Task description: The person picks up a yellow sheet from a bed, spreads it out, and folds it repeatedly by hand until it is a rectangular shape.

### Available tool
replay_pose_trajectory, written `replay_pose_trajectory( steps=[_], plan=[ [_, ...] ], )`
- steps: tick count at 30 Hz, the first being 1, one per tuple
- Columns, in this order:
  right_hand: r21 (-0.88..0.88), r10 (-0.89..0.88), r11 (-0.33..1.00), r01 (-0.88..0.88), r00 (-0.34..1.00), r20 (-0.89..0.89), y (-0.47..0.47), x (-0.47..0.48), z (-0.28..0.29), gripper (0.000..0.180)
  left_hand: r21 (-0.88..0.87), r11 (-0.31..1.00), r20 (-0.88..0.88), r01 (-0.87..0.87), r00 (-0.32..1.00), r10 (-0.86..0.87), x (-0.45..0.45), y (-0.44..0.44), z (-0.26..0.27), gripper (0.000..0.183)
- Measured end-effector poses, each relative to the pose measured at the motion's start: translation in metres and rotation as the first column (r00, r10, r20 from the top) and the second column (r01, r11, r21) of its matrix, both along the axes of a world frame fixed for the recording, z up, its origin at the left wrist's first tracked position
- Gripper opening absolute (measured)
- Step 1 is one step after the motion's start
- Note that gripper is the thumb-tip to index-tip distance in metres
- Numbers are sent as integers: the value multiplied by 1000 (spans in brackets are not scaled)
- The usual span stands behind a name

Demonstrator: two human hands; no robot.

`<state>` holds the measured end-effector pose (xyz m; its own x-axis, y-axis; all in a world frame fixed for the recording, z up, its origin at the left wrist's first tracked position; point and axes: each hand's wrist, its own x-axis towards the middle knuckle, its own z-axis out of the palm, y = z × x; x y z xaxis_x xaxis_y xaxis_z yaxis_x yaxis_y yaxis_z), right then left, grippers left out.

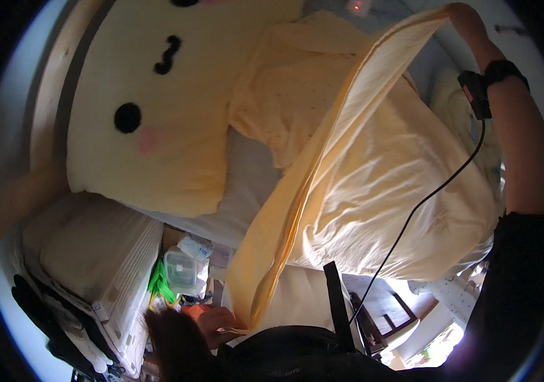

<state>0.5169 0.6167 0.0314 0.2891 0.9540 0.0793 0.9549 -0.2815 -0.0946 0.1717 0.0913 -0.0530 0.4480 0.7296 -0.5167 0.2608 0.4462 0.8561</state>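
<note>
A pale yellow quilt or its cover (pixel 396 186) stretches between my two hands, its seamed edge raised off the bed in a long diagonal. My left hand (pixel 217 326), low near my body, pinches the near corner of this edge. At the upper right my right hand (pixel 463 16) grips the far end, with its fingers mostly hidden by the cloth. Wrinkled folds of the fabric spread over the bed to the right. Beyond the raised edge lies a crumpled yellow garment-like cloth (pixel 296 90) with small dark spots.
A yellow pillow (pixel 181 157) with a face design rests at the bed's head, on a grey sheet (pixel 248 176). Stacked white drawers or bins (pixel 90 243) stand lower left, beside a clear plastic container (pixel 180 270). A black cable (pixel 413 212) hangs from a device (pixel 475 94) on my right wrist.
</note>
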Motion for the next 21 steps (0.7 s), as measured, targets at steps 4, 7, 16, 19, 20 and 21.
replay_pose_trajectory(
  steps=[4, 7, 16, 19, 20, 21],
  plan=[
    [18, -220, 964, 266, 832, -508, -33, 63, -3, 34, 65, 989, 240, 134, 960, -145, 62, 37, 6, 20],
    [48, -230, 921, 387, 638, -735, -60, 113, -2, 39, 59, 961, 304, 270, 912, -275, 115, 33, -10, 20],
    [11, -234, 891, 455, 479, -846, -139, 297, -2, 40, 394, 752, 357, 528, 666, -655, 317, -1, -50, 16],
    [-1, -238, 882, 471, 445, -863, -161, 355, 0, 40, 388, 755, 386, 528, 651, -654, 376, -17, -56, 15],
    [-8, -244, 878, 478, 433, -868, -167, 374, 0, 40, 385, 746, 318, 543, 681, -660, 394, -25, -61, 16],
    [-9, -245, 873, 487, 424, -872, -174, 392, 0, 41, 382, 736, 249, 559, 705, -664, 413, -25, -61, 17]
  ],
)
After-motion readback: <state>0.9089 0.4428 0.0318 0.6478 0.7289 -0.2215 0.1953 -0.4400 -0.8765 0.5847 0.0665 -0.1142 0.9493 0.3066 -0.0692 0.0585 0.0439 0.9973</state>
